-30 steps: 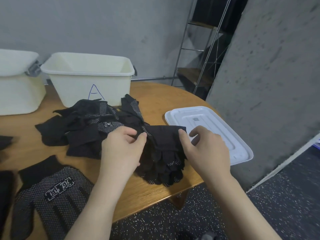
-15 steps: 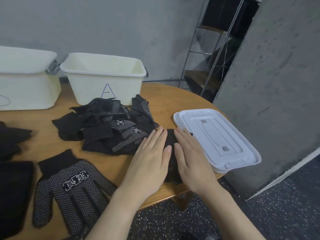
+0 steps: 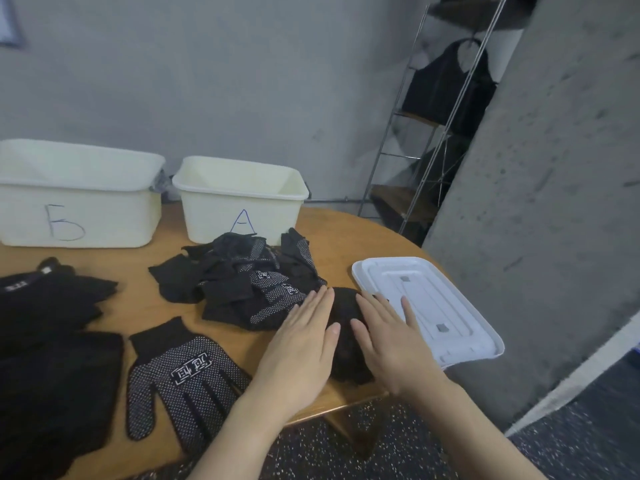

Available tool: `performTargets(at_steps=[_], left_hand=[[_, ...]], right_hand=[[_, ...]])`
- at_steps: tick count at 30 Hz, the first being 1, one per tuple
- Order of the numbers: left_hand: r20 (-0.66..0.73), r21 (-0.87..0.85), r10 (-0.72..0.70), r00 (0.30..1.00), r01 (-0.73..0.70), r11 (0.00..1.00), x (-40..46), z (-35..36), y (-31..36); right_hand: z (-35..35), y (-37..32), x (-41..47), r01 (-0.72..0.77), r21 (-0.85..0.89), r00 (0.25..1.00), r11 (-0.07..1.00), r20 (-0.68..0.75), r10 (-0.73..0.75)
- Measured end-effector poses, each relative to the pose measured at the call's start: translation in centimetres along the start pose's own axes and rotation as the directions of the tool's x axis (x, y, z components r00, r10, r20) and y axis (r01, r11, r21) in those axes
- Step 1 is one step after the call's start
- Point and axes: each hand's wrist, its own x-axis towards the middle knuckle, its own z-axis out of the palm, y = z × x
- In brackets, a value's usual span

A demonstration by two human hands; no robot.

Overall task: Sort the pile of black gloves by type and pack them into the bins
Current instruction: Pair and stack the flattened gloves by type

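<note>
While both flat hands, left hand [image 3: 301,344] and right hand [image 3: 388,341], press one folded glove [image 3: 344,327], fingers straight; two bins [image 3: 239,202] stand behind; one lid [image 3: 450,306] beside.

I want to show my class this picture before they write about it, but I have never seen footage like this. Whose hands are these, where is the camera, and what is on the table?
There is no machine here: a person wears a camera on the head, so you look down at their own bare arms. The left hand and right hand lie flat, fingers straight, pressing a folded glove onto the table. Nothing is gripped. Behind it is a pile of black gloves. One dotted glove lies spread out on the left, with more dark gloves beyond it. At the back stand two white bins, B and A. A white lid lies on the right.
</note>
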Motion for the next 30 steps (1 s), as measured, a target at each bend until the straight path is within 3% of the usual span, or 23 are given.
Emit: performTargets(at_steps=[3,7,13,19,23,30], left_hand=[[-0.071,0.064,-0.001,0.997,0.005,0.998,-1.9,-3.0,-0.5],[-0.116,0.169,-0.117,0.986,0.136,0.976,-5.4,-6.6,-2.9],[-0.097,0.353,-0.295,0.951,0.310,0.883,-10.1,-9.7,-7.5],[-0.032,0.448,-0.333,0.942,0.311,0.838,-10.9,-11.0,-10.4],[-0.009,0.447,-0.319,0.948,0.289,0.846,-10.7,-11.2,-11.9],[0.000,0.445,-0.283,0.959,0.254,0.859,-9.9,-11.3,-13.0]], right_hand=[[-2.3,-1.9,-0.4,0.010,0.045,0.994,0.999,-0.105,-0.005],[-3.0,-7.4,-0.8,0.117,0.222,0.959,0.968,-0.280,-0.052],[2.6,-14.9,1.6,0.155,0.469,0.951,0.869,-0.309,-0.003],[5.0,-17.4,5.6,0.161,0.336,0.953,0.928,-0.296,-0.058],[5.9,-17.2,8.1,0.130,0.211,0.981,0.969,-0.169,-0.095],[6.3,-17.3,10.2,0.095,0.341,0.964,0.935,-0.265,-0.001]])
